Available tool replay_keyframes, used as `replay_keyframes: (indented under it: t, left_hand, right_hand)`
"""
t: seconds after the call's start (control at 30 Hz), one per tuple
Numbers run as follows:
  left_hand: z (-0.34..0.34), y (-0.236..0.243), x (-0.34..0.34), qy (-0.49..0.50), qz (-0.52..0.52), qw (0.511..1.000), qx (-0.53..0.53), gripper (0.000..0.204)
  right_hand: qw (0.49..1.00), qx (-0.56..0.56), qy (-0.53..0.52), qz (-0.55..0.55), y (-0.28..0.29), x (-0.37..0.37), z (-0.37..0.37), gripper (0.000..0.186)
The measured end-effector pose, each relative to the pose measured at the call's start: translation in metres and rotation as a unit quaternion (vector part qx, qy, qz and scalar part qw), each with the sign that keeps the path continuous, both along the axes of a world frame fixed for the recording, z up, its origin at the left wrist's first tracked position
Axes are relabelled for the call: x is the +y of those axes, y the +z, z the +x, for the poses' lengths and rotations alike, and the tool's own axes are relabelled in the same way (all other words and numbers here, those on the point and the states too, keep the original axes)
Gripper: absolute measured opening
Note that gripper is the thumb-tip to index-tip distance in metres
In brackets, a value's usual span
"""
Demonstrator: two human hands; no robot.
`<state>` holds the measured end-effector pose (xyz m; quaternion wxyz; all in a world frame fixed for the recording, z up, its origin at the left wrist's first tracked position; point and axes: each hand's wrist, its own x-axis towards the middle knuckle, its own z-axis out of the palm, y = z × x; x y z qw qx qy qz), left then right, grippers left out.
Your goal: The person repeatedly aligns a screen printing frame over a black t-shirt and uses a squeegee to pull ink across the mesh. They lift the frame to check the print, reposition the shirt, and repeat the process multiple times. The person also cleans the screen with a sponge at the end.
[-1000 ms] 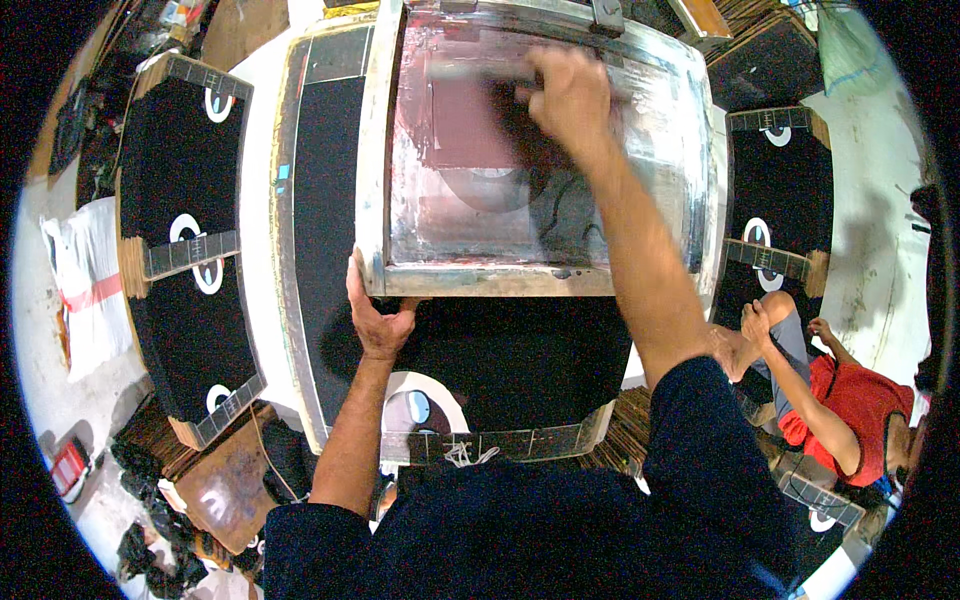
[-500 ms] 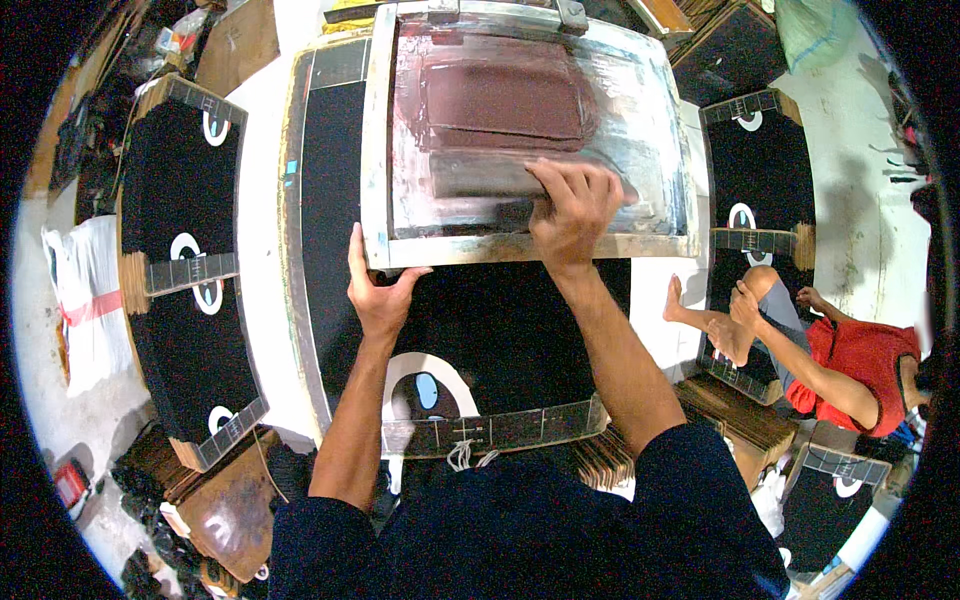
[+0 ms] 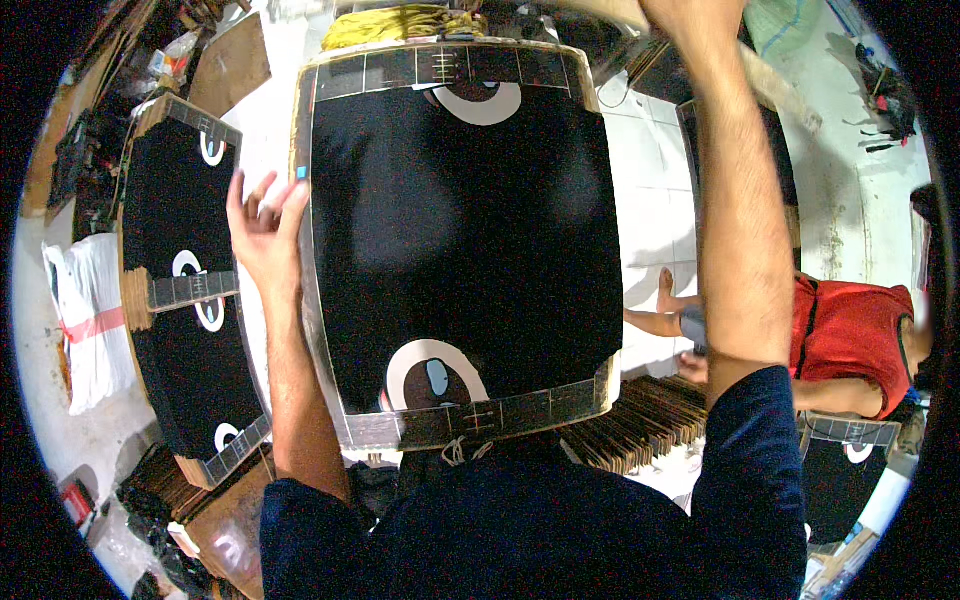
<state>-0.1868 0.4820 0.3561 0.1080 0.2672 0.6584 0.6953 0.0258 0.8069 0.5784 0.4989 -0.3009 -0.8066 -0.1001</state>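
Before me lies a board covered with black fabric [image 3: 460,230], with a white ring-shaped print [image 3: 437,372] at its near end and another white curved print [image 3: 480,103] at its far end. My left hand [image 3: 265,225] is beside the board's left edge, fingers apart and holding nothing. Its thumb tip is close to a small blue tab [image 3: 302,173] on that edge. At the top of the view, my right hand [image 3: 700,15] is partly cut off, its fingers out of sight. It overlaps the blurred pale edge of a screen frame [image 3: 590,10]; its grip is hidden.
Boards with black fabric [image 3: 180,220] stand along the left. A person in a red top [image 3: 850,340] sits at the right. Thin boards [image 3: 640,425] are stacked at the near right. A yellow cloth [image 3: 400,25] lies beyond the far edge.
The screen frame has gone up off the black fabric towards the top right, uncovering it. My right hand has moved far up and right. My left hand has left the frame and moved left.
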Motion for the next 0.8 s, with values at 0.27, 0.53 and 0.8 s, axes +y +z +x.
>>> replay_keyframes:
  t: [0.27,0.53,0.8]
  left_hand:
    - [-0.001,-0.292,-0.342,0.084,-0.488,0.849,-0.184,0.036]
    - [0.179,-0.349,-0.440,0.091,-0.348,0.828,-0.430,0.026]
    - [0.237,-0.326,-0.424,0.250,-0.145,0.888,-0.358,0.023]
  right_hand:
    - [0.987,0.017,0.106,-0.118,0.062,0.036,-0.030,0.031]
    - [0.990,0.013,0.067,-0.119,0.056,0.031,-0.040,0.034]
    - [0.992,0.011,0.041,-0.119,0.044,0.035,-0.046,0.036]
